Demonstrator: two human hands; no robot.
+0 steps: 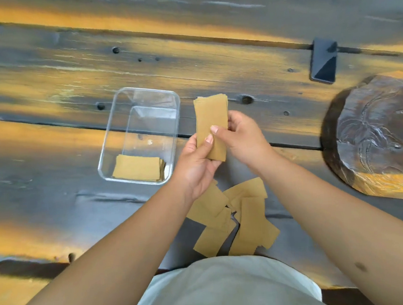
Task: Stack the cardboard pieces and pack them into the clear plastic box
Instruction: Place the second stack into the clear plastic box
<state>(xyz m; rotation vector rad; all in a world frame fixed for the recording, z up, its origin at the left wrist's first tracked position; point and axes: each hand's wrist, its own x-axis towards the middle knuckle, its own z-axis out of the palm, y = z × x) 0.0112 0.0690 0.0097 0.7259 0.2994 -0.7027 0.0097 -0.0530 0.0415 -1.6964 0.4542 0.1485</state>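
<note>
A stack of tan cardboard pieces [210,115] is held upright above the table, just right of the clear plastic box [114,124]. My left hand [197,163] grips its lower end from below, thumb on the front face. My right hand [240,135] grips its right edge, thumb pressed on the front as well. Inside the box, at its near end, lies a flat stack of cardboard pieces [139,168]. Several loose cardboard pieces [247,220] lie scattered on the table near my body, partly hidden under my left wrist.
A dark phone [324,60] lies at the far right. A carved round wooden slab [379,136] fills the right edge. The weathered wooden table [49,74] stretches left and beyond the box.
</note>
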